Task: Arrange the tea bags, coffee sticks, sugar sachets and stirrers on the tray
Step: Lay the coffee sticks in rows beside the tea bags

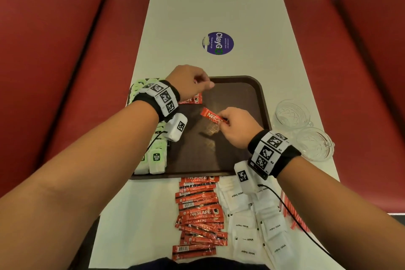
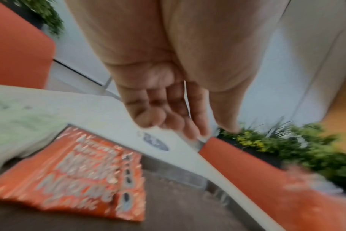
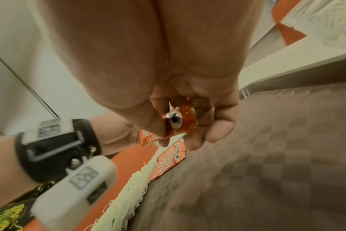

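Observation:
A brown tray (image 1: pixel 241 94) lies on the white table. Pale green tea bags (image 1: pixel 155 158) stand in a row along its left edge, also visible in the right wrist view (image 3: pixel 128 195). A few red coffee sticks (image 1: pixel 192 99) lie flat at the tray's far left, blurred in the left wrist view (image 2: pixel 85 176). My left hand (image 1: pixel 203 83) hovers over them with loosely curled fingers (image 2: pixel 178 123) and holds nothing. My right hand (image 1: pixel 223 119) pinches one red coffee stick (image 1: pixel 211 115) by its end above the tray's middle; that stick (image 3: pixel 178 121) shows between thumb and fingers.
On the table in front of the tray lie a heap of coffee sticks (image 1: pixel 199 215), white sugar sachets (image 1: pixel 252 226) and red stirrers (image 1: pixel 289 215). Two glass cups (image 1: pixel 291 114) (image 1: pixel 315 144) stand right of the tray. Red benches flank the table.

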`<action>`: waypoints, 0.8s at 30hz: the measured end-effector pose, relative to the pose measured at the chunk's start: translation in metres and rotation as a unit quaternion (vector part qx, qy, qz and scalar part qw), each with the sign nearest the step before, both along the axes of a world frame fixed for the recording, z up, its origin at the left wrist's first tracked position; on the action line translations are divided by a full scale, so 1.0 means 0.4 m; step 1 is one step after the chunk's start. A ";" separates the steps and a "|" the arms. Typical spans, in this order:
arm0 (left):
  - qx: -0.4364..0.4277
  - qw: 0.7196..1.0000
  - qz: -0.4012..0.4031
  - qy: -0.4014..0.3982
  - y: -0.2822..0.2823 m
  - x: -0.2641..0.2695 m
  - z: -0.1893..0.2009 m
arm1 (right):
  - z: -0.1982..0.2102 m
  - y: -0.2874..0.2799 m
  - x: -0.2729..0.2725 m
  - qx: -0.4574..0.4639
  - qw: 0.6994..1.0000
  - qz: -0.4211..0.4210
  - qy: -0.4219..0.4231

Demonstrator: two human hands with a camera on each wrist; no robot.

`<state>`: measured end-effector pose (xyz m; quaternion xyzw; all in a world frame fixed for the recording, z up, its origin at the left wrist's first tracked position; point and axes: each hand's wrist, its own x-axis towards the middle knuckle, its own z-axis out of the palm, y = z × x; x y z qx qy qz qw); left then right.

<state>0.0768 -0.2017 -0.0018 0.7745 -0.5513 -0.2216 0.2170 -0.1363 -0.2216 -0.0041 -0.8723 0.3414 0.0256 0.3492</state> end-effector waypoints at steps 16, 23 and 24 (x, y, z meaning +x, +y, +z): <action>0.138 0.985 0.000 -0.104 0.099 0.080 -0.041 | -0.043 0.023 -0.039 0.031 0.991 0.056 0.117; 0.184 0.968 0.036 -0.164 0.070 0.078 -0.080 | -0.047 0.077 -0.073 0.037 0.972 0.149 0.180; 0.189 0.966 0.038 -0.173 0.069 0.079 -0.078 | -0.048 0.081 -0.076 0.040 0.971 0.148 0.181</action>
